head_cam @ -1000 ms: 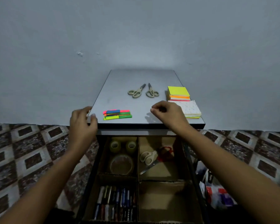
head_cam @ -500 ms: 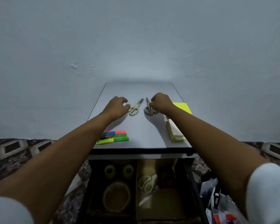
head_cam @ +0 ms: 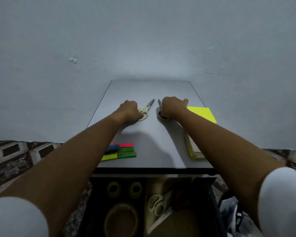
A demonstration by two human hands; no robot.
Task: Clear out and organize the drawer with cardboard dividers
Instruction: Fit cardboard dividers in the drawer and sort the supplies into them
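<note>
Closed now round the cream handles of the left scissors (head_cam: 147, 109) with the left hand (head_cam: 128, 110), fingers curled; half a second back, only just arriving there. Likewise gripping the right scissors (head_cam: 164, 118) with the right hand (head_cam: 172, 106), handles mostly hidden beneath. Not lifted yet: flat on the tabletop (head_cam: 152, 142), blades toward the wall. Probably bound for the open drawer (head_cam: 212, 202) below, beside the drawer scissors (head_cam: 158, 202). A second ago, resting at the table's front edge instead.
</note>
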